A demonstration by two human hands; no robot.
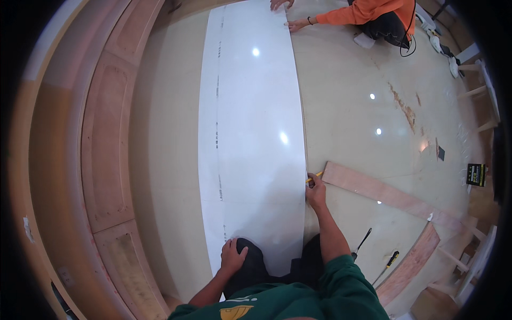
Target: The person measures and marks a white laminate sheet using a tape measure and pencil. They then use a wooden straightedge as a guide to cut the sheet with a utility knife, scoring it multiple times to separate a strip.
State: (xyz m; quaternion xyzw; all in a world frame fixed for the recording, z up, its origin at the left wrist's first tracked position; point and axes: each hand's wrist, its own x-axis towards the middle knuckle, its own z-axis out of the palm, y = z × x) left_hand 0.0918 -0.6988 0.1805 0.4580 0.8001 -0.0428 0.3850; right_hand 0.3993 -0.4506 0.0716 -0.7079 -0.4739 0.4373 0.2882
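A long white panel (250, 106) with a line of dark print near its left side lies flat on the floor in front of me. I kneel at its near end. At the panel's right edge my right hand (316, 193) is closed round a yellow pencil (319, 174). Something small and dark sits by the fingers, too hidden to name. My left hand (233, 257) rests by my left knee over the panel's left side, fingers loosely spread and holding nothing. At the far end, a co-worker's hands (296, 25) touch the panel's right edge.
A reddish wooden board (373, 186) lies right of my hand, with another wood piece (410, 264) nearer. A yellow-and-black screwdriver (393, 260) lies close by. Wooden panelled doors (109, 138) run along the left. A co-worker in an orange sleeve (341, 17) crouches far right.
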